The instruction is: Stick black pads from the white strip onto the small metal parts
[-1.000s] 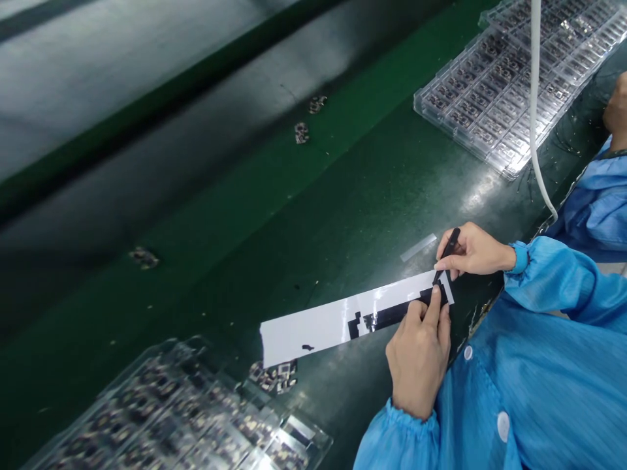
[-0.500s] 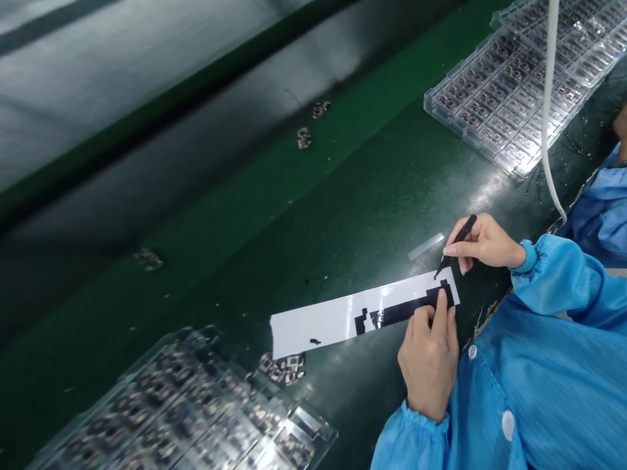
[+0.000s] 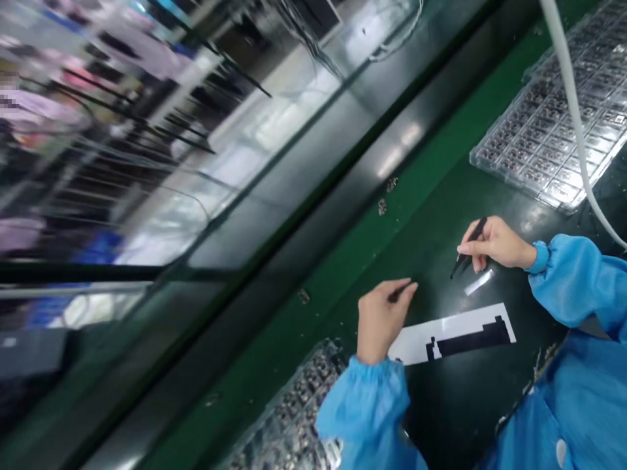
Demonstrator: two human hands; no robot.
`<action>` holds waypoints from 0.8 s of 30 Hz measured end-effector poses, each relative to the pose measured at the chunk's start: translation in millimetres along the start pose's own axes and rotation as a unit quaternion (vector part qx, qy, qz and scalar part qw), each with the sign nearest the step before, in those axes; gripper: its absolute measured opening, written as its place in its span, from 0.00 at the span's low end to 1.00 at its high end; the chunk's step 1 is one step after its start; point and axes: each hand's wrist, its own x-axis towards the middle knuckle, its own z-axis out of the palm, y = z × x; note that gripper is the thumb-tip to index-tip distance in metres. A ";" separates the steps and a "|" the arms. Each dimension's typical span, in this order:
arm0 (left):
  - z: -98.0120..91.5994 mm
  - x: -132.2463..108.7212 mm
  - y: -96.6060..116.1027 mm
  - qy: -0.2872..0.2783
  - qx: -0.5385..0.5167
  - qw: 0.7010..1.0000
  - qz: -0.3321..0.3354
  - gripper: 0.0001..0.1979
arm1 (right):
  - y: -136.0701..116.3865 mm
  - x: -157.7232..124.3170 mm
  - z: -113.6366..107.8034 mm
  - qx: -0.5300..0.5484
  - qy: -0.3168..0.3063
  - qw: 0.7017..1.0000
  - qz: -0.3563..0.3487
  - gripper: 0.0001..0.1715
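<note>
My right hand [image 3: 494,241] grips a pair of black tweezers [image 3: 471,247], their tips pointing down over the green bench, apart from the sheet. My left hand [image 3: 385,316] is raised over the left end of the white backing sheet [image 3: 460,324], thumb and fingers pinched together. Something small and dark shows between those fingers, too unclear to name. Black stepped sticker pieces [image 3: 473,338] lie along the sheet's near side. A short clear-white strip [image 3: 479,282] rests on the bench between the tweezers and the sheet.
Clear compartment trays [image 3: 558,143] full of small electronic parts stand at the far right, and another tray [image 3: 298,405] sits at lower left. A white cable [image 3: 573,111] hangs at right. Loose small parts [image 3: 382,207] lie along the bench's far strip [image 3: 343,281].
My left hand has come off the black sticker and moved left, now pinched in the air. My right hand has lifted the tweezers away from the sheet. The view has swung left.
</note>
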 end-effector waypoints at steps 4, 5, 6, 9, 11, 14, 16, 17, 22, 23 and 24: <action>-0.8 98.3 -8.8 0.073 0.016 0.996 -0.054 0.09 | 2.1 2.3 -5.8 0.034 0.012 0.999 0.014 0.21; -0.2 118.0 -10.1 0.085 0.014 0.994 -0.070 0.10 | 1.9 2.7 -6.1 0.044 0.012 0.999 0.018 0.21; 0.0 135.4 -11.0 0.093 0.009 0.992 -0.089 0.12 | 1.7 3.0 -5.9 0.053 0.011 0.998 0.023 0.21; -1.9 173.6 -13.1 0.083 -0.015 0.987 -0.139 0.15 | 1.2 4.4 -4.4 0.080 0.005 0.996 0.032 0.21; -4.8 188.3 -15.2 0.056 -0.029 0.984 -0.165 0.16 | 1.3 5.3 -3.6 0.091 -0.001 0.995 0.036 0.21; -9.9 197.1 -22.2 0.014 -0.048 0.979 -0.198 0.16 | 0.9 5.8 -3.4 0.102 -0.012 0.994 0.039 0.21; -13.8 195.9 -29.0 -0.005 -0.062 0.974 -0.217 0.16 | -0.2 5.4 -3.6 0.105 -0.019 0.994 0.039 0.21; -16.0 193.6 -32.6 -0.009 -0.071 0.972 -0.224 0.16 | -0.9 5.0 -3.7 0.105 -0.021 0.993 0.038 0.21; -31.0 168.6 -45.5 0.042 -0.115 0.968 -0.220 0.11 | -3.1 3.1 -4.3 0.102 -0.031 0.994 0.036 0.21; -34.3 161.9 -46.4 0.063 -0.122 0.967 -0.214 0.09 | -2.9 2.7 -4.4 0.100 -0.032 0.994 0.034 0.21; -37.2 155.0 -46.6 0.085 -0.127 0.966 -0.207 0.08 | -2.5 2.2 -4.5 0.098 -0.032 0.994 0.032 0.21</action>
